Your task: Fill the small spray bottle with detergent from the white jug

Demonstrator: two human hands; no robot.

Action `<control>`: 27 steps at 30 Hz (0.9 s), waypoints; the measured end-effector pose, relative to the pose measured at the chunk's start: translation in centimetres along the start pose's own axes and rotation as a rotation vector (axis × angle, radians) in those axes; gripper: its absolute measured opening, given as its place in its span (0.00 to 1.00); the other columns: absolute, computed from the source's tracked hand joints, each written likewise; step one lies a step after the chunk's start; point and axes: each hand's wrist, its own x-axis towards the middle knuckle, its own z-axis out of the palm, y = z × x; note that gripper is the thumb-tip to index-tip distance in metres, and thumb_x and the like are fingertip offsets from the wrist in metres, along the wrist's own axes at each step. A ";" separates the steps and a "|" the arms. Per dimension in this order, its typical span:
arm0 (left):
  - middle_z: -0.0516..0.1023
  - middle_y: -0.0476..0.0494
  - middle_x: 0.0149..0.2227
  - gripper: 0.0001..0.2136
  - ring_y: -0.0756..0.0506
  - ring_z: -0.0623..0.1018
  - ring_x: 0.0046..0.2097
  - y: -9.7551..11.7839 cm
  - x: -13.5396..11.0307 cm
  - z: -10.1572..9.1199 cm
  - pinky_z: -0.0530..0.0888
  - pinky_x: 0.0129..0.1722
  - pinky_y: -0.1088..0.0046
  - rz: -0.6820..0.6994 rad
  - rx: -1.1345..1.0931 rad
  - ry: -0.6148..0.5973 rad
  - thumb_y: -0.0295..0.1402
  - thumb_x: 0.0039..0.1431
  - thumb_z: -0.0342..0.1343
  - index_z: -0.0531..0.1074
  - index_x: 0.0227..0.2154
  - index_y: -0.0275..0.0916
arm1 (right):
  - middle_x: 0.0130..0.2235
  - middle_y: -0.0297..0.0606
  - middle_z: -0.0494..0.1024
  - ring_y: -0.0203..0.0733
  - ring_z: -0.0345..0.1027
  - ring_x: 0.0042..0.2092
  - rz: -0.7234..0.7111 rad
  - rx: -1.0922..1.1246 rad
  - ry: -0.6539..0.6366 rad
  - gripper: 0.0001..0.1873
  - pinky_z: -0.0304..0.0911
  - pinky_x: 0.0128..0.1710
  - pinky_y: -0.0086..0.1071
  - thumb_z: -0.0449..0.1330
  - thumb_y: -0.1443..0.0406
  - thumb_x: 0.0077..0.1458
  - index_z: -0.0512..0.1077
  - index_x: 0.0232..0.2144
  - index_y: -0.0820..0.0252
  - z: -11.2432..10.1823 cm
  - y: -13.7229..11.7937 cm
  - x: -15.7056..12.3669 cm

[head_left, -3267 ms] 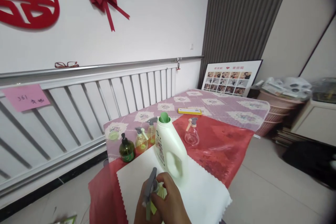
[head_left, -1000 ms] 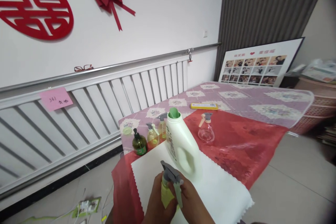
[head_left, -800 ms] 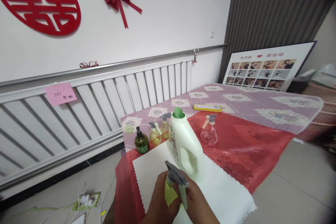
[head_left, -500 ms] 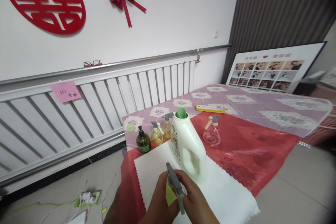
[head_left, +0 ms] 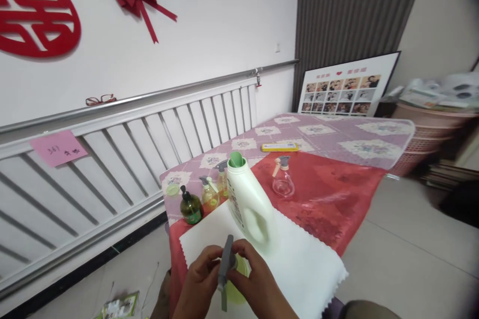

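Both hands, left hand [head_left: 198, 284] and right hand [head_left: 258, 289], pinch the gray spray head [head_left: 225, 264] on a small yellow-green bottle [head_left: 239, 279] (best kept upright, turned squarely, it seems) beside the white jug [head_left: 249, 204].

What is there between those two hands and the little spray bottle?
Nothing visible. The left hand and right hand both already touch the spray bottle, gripping around its grey trigger head, over the white cloth.

1. A spray bottle [head_left: 232, 279] sits between the left hand [head_left: 196, 284] and right hand [head_left: 258, 289], over a cloth [head_left: 299, 269] on the table [head_left: 337, 199].
2. A jug [head_left: 249, 204] stands on the cloth behind the hands.
3. Three small bottles [head_left: 204, 199] stand left of the jug; a flask [head_left: 283, 182] stands to its right.
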 end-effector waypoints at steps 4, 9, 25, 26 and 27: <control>0.86 0.45 0.38 0.19 0.42 0.81 0.42 -0.9 0.3 -0.1 0.77 0.46 0.68 -0.072 -0.119 0.041 0.47 0.45 0.73 0.84 0.39 0.45 | 0.39 0.33 0.75 0.50 0.69 0.47 0.054 0.095 0.042 0.15 0.62 0.52 0.43 0.64 0.66 0.42 0.66 0.35 0.53 0.6 -0.2 -0.1; 0.88 0.42 0.40 0.21 0.38 0.83 0.45 -2.6 0.6 -0.4 0.79 0.48 0.66 -0.105 -0.166 0.131 0.45 0.37 0.76 0.84 0.37 0.44 | 0.39 0.34 0.75 0.49 0.69 0.45 0.051 0.093 0.054 0.17 0.63 0.50 0.43 0.63 0.69 0.41 0.67 0.36 0.54 1.1 -0.1 -0.1; 0.84 0.44 0.37 0.18 0.41 0.82 0.42 -2.5 0.7 -0.3 0.80 0.43 0.68 -0.104 -0.201 0.052 0.38 0.46 0.73 0.81 0.41 0.42 | 0.53 0.48 0.73 0.50 0.66 0.57 -0.177 -0.136 -0.235 0.13 0.61 0.61 0.45 0.54 0.65 0.65 0.73 0.50 0.60 -1.7 -0.6 -0.5; 0.84 0.45 0.36 0.16 0.42 0.82 0.41 -2.5 0.6 -0.1 0.79 0.43 0.69 -0.078 -0.169 0.056 0.38 0.47 0.72 0.80 0.40 0.42 | 0.52 0.47 0.74 0.50 0.67 0.56 -0.169 -0.123 -0.215 0.13 0.62 0.60 0.45 0.55 0.66 0.63 0.73 0.48 0.59 -1.6 -0.7 -0.5; 0.84 0.46 0.35 0.14 0.42 0.82 0.40 -2.6 0.6 0.0 0.79 0.43 0.69 -0.049 -0.141 0.069 0.38 0.49 0.71 0.80 0.39 0.42 | 0.51 0.45 0.75 0.50 0.68 0.56 -0.150 -0.109 -0.194 0.12 0.62 0.60 0.45 0.57 0.66 0.61 0.73 0.47 0.58 -1.5 -0.7 -0.6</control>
